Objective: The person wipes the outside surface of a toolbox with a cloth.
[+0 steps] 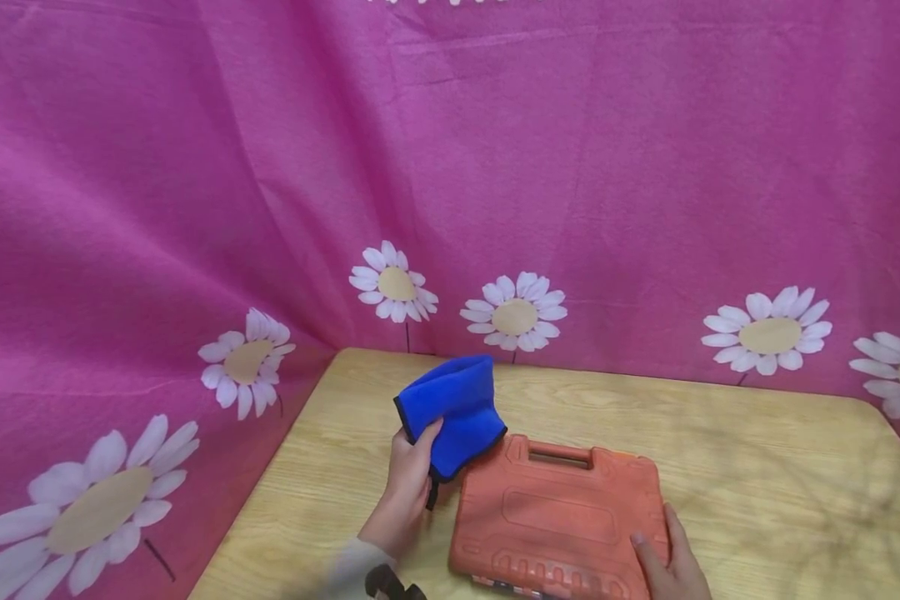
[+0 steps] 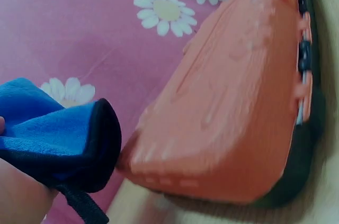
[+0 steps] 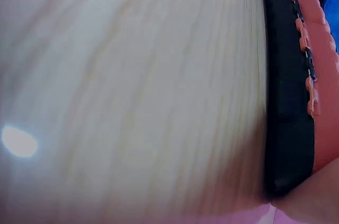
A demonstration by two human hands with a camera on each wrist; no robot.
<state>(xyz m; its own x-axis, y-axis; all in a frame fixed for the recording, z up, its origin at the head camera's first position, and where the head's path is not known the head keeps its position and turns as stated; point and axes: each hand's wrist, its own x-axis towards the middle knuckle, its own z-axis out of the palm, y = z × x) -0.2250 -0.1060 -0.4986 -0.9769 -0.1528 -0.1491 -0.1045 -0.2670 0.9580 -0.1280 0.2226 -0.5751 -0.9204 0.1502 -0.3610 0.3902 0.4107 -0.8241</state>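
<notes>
One cloth (image 1: 461, 417), pinched in the left hand (image 1: 405, 479), is held at ten o'clock from a case (image 1: 558, 517) whose long axis runs roughly nine to three on the table (image 1: 315, 467). Farther from the cloth, the right hand (image 1: 671, 562) grips the case at four o'clock. Left fingers vanish behind the cloth; whether it touches the case is unclear. The head view crops the case's six o'clock edge.

A pale, wood-grained worktop (image 1: 780, 467) with rounded far corners carries a molded carrying case (image 1: 558, 512), orange on top and dark underneath, lying broad side up in the lower middle of the head view, its built-in handle (image 1: 561, 448) toward the worktop's far edge.
</notes>
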